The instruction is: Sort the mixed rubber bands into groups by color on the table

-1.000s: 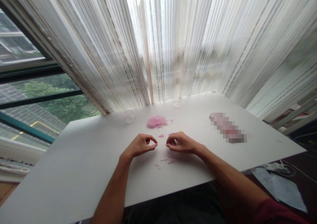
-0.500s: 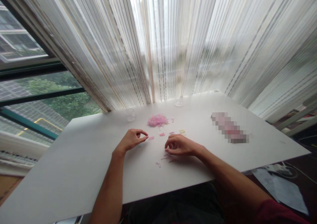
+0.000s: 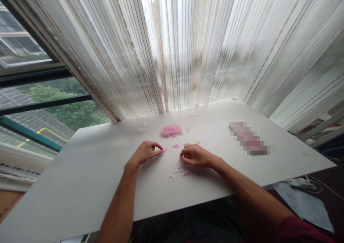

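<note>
On the white table, my left hand [image 3: 146, 152] pinches thumb and forefinger together at a small pink bundle of rubber bands [image 3: 165, 149]. My right hand [image 3: 195, 156] is closed, fingertips pressed together; whatever they hold is too small to make out. Just below it lie several loose pink rubber bands [image 3: 183, 171] and a single looped rubber band [image 3: 171, 179]. Between and beyond the hands sit a pink bundle [image 3: 175, 146], a purple bundle [image 3: 186, 144] and a pale yellow bundle [image 3: 197, 141]. A pile of pink and purple rubber bands [image 3: 171, 130] rests farther back.
A clear round container [image 3: 141, 124] stands behind my left hand, and a clear lid-like disc [image 3: 194, 111] lies near the curtain [image 3: 177, 56]. A blurred-out oblong object [image 3: 248, 138] is at the right. The table's front edge runs close to my lap.
My left thumb and forefinger have closed together at the pink bundle, the hand shifting slightly right. My right hand has risen a little away from the loose rubber bands, its fingertips now together.
</note>
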Demonstrator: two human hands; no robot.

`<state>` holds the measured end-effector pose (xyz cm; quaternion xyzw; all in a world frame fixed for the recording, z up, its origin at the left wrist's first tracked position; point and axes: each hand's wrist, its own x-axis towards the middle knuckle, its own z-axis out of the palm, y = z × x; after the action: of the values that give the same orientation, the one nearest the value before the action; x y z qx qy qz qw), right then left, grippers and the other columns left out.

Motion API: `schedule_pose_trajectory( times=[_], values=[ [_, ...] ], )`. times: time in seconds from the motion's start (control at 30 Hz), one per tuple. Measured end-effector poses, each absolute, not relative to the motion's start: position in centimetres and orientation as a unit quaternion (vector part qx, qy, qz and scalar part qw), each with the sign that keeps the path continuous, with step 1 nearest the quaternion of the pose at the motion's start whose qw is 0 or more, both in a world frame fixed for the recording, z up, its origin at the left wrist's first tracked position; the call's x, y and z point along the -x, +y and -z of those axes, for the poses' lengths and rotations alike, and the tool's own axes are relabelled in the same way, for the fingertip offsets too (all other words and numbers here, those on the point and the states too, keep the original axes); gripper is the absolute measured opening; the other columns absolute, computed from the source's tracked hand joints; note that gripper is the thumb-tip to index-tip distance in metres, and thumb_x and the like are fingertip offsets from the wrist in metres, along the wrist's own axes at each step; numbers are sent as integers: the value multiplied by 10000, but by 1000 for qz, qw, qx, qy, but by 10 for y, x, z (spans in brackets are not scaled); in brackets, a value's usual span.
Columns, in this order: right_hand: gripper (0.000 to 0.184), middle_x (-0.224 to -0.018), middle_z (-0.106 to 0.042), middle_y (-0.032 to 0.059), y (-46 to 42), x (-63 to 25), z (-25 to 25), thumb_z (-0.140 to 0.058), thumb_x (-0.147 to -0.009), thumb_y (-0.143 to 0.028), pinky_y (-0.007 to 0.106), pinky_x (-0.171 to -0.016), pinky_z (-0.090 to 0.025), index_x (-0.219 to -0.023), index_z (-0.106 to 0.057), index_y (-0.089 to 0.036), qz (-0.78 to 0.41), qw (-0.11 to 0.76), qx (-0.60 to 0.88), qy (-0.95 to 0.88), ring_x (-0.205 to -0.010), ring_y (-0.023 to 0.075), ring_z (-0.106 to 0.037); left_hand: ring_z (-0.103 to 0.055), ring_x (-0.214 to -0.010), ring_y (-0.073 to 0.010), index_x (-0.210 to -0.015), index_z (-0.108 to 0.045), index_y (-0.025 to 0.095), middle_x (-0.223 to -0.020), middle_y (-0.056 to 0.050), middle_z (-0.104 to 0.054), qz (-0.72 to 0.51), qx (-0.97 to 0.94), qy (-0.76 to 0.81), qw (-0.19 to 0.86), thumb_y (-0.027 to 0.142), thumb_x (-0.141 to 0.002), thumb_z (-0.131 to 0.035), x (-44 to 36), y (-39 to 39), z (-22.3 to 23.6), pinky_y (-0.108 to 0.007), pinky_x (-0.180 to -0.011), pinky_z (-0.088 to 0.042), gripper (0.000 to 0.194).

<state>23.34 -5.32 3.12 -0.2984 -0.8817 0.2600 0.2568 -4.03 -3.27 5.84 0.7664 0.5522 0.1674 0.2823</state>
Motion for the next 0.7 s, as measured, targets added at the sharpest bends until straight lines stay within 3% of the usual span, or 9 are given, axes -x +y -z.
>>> schedule_pose_trajectory(
  times=[0.7],
  values=[
    [171,-689,-602,11,-53,-235,-35,-593,-804,-95,226,-630,-428,-869,-739,-158,-272,251,314,-874,-648,124,-534,-286,-520,-106,-896,-786,167,-552,66,-317,-147,-757,565,292,568,-737,-661,41,-31,-54,-250,-514,-210,449]
  ],
)
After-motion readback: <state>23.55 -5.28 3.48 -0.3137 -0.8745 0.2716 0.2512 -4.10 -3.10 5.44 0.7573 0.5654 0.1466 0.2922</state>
